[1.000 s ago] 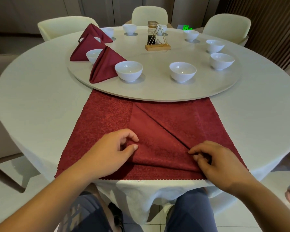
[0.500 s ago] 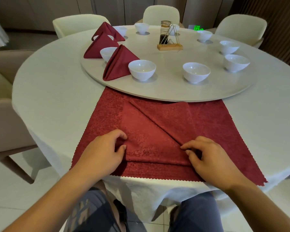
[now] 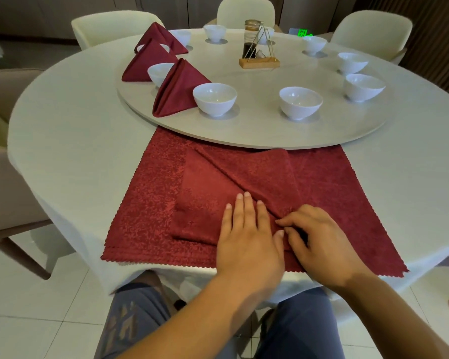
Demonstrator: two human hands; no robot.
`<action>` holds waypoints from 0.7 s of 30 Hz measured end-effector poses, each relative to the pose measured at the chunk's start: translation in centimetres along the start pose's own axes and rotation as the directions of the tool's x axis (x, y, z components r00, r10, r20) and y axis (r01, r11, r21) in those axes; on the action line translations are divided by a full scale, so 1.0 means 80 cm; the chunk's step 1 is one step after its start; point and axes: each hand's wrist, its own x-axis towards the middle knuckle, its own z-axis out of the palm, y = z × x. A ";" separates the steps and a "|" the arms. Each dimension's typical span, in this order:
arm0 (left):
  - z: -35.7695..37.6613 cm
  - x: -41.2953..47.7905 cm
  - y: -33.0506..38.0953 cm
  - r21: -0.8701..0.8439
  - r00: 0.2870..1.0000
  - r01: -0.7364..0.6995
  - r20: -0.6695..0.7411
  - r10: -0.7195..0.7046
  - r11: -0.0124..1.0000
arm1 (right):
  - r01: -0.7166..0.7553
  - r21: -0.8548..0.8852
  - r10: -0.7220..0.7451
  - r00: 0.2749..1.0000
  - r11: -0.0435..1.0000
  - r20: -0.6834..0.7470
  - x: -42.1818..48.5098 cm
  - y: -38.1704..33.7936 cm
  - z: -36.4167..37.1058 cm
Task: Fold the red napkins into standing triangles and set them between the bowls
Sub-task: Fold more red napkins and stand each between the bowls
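The person sits at a round table (image 3: 75, 120) with a pale cloth on it. At the near edge lies a stack (image 3: 140, 216) of flat red napkins. On top of this stack lies one napkin (image 3: 213, 182) that is partly folded: a flap runs across it diagonally, from the upper left down to the lower right.

The left grip (image 3: 246, 239), a bare hand, lies flat on the folded part. Its fingers are straight and close together and press the cloth down, so it is wide and holds nothing. The right grip (image 3: 322, 242) is just beside the left thumb. Its fingers (image 3: 288, 222) are curled and pinch the lower end of the diagonal fold, so this grip is narrow and holds the napkin.

The far edge of the stack reaches the near rim of a round turntable (image 3: 244, 133). White bowls (image 3: 214, 98) stand in a ring on the turntable. On its left side three red triangles (image 3: 178, 89) stand upright; the nearest one is between two bowls and very close to the nearer bowl.

Near the middle of the turntable is a wooden stand (image 3: 259, 63) with a dark bottle (image 3: 250, 40). Three pale chairs (image 3: 114, 24) are at the far side of the table.
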 end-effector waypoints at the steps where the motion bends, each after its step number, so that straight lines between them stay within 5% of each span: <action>1: 0.001 -0.001 -0.001 0.035 1.000 -0.001 0.007 0.000 0.999 | 0.006 -0.010 -0.006 1.000 1.000 -0.008 0.000 0.001 0.001; 14: -0.053 -0.024 -0.127 0.232 0.997 0.031 0.064 -0.047 0.972 | 0.047 -0.058 -0.050 0.998 0.997 -0.049 0.000 0.000 0.006; 21: -0.052 -0.026 -0.129 0.205 0.998 0.032 0.045 -0.043 0.978 | 0.100 -0.013 -0.098 0.988 0.995 0.116 -0.011 0.019 -0.010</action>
